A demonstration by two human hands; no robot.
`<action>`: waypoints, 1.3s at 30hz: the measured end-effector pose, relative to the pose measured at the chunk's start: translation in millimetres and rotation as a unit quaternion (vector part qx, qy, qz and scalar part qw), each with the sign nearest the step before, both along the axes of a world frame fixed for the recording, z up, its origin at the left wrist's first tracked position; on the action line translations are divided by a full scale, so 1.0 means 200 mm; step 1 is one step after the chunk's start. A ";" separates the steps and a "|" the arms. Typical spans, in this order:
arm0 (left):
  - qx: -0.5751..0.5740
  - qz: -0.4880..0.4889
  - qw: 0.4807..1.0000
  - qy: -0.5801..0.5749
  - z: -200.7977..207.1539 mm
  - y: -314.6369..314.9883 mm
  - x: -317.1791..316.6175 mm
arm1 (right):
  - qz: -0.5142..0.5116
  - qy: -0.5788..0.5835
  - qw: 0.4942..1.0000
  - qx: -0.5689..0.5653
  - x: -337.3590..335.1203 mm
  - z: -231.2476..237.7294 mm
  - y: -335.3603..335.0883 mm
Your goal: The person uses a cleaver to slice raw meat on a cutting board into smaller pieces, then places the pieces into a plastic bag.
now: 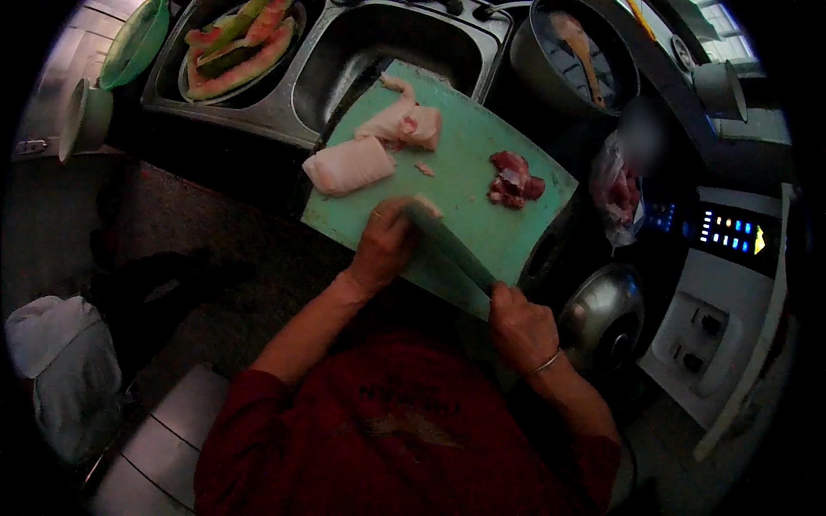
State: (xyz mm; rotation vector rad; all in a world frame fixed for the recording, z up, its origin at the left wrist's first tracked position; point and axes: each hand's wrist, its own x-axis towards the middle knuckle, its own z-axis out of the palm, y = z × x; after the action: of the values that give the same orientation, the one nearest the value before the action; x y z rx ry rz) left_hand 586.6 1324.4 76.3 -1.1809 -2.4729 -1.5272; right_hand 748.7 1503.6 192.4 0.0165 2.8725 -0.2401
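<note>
A knife (454, 251) is in my right hand (523, 328), whose fingers wrap round its handle. Its blade slants up and left across the green cutting board (508, 245). At the blade's far end, my left hand (385, 247) is closed, fingers curled down by the board; whatever they grip is hidden. Just past the blade there lies a small pale piece of meat (428, 205). A thick pale slab of fatty meat (348, 167) rests at the board's left, touching another pale, folded piece (413, 126). Dark red meat chunks (514, 181) lie on the right side.
Behind the board is a metal sink (391, 39), with a bowl of watermelon rinds (241, 73) to its left. A large pot (551, 73) with a wooden spoon (581, 56) stands at back right. Bagged meat (618, 193) and a round metal lid (607, 305) are at right.
</note>
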 end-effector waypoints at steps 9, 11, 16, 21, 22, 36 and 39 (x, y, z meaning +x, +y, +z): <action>-0.024 0.005 1.000 -0.019 -0.06 -0.01 0.01 | -0.016 -0.050 0.998 -0.028 -0.06 0.05 -0.01; -0.034 0.002 0.999 -0.017 -0.05 0.00 0.02 | -0.016 -0.060 0.997 -0.045 -0.07 0.04 0.00; -0.057 -0.016 0.998 0.004 -0.07 -0.01 0.00 | -0.011 -0.104 0.991 -0.081 -0.23 -0.04 -0.01; -0.061 -0.011 0.998 0.011 -0.09 -0.02 0.01 | -0.051 -0.142 0.984 -0.095 -0.18 0.01 0.03; -0.054 -0.009 0.998 0.012 -0.09 -0.02 0.01 | -0.056 -0.149 0.984 -0.083 -0.15 0.04 0.04; -0.069 -0.012 0.996 0.047 -0.10 -0.01 0.05 | -0.025 -0.089 0.992 -0.084 -0.16 -0.19 0.06; -0.081 -0.035 0.994 0.069 -0.08 -0.01 0.05 | -0.006 -0.066 0.994 -0.084 -0.29 -0.23 0.04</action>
State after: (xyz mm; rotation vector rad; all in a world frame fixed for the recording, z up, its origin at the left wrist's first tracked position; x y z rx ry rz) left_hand 596.3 1322.8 60.9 -1.3589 -2.5282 -1.2308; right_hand 691.0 1510.7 145.6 0.0169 2.7121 -0.4650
